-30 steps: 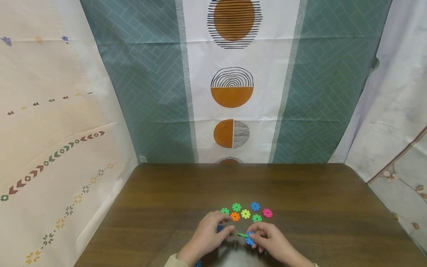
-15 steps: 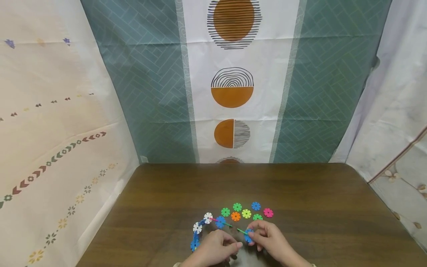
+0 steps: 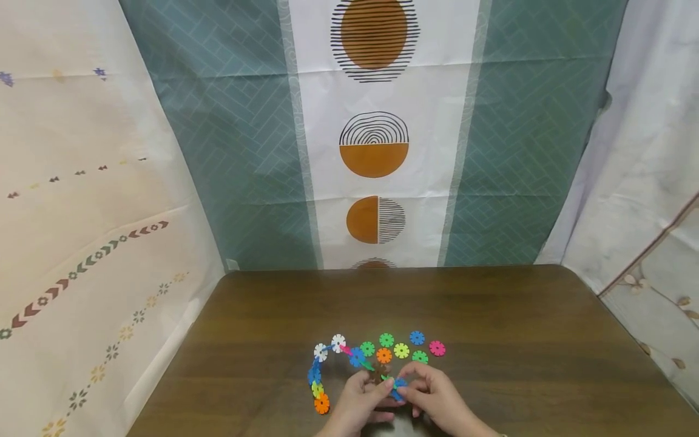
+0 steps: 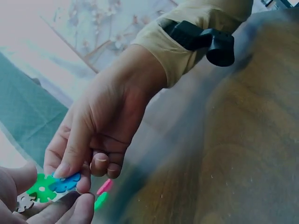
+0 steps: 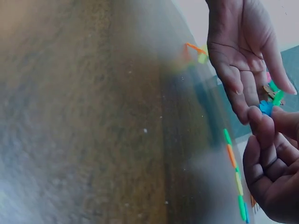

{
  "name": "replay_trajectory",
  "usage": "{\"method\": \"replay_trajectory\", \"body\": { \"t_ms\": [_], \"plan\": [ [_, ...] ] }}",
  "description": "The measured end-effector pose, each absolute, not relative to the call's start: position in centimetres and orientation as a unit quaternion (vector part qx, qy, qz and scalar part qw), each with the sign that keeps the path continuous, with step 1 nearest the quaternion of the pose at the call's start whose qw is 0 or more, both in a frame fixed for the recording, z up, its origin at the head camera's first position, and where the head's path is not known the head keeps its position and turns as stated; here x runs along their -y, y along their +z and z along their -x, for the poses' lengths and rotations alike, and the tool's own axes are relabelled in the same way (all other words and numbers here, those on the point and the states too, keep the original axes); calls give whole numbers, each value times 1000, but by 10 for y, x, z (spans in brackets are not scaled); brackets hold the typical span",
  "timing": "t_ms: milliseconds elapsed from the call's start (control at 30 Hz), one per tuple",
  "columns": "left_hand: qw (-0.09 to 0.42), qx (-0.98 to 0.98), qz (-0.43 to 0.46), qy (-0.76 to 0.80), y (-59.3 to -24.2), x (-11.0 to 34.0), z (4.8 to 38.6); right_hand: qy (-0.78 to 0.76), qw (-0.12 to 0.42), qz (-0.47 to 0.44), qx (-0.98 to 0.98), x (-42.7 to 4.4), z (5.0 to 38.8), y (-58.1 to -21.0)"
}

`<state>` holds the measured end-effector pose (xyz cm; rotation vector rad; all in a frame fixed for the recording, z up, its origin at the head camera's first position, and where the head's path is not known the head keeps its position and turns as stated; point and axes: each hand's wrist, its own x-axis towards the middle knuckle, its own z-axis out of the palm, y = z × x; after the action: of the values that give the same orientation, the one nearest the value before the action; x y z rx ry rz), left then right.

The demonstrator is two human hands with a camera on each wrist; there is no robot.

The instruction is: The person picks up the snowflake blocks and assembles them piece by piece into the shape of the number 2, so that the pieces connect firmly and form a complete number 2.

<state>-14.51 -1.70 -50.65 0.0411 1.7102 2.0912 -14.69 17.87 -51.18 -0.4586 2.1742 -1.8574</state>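
A chain of slotted plastic discs curves over the table in the head view, from an orange disc [image 3: 321, 403] past two white discs [image 3: 338, 343] to a brown disc [image 3: 380, 370]. My left hand [image 3: 357, 405] holds its near end, thumb and fingers about a green disc [image 4: 42, 190] beside the brown one. Pinched between thumb and forefinger of my right hand [image 3: 437, 397] is a blue disc [image 4: 65, 183], which meets the green disc edge to edge. How deep their slots engage is hidden by the fingers.
Loose discs lie just beyond the hands on the brown table [image 3: 262, 328]: a pink disc [image 3: 437, 348], a yellow disc [image 3: 401, 350], an orange disc [image 3: 384, 355] and several green and blue ones. A patterned cloth [image 3: 377, 121] hangs behind the table.
My left hand has come up to the chain's end and holds it. The right hand's blue and green pieces have shifted left to meet it. The chain's orange end has come into sight.
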Motion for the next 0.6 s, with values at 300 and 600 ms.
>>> {"method": "replay_trajectory", "body": {
  "t_ms": [300, 600],
  "plan": [
    [173, -673, -44, 718, -507, 20, 150, -579, 122, 140, -794, -177, 149, -512],
    [97, -707, -72, 697, -507, 29, 170, -365, -82, 118, -920, -206, 180, -508]
  ]
}}
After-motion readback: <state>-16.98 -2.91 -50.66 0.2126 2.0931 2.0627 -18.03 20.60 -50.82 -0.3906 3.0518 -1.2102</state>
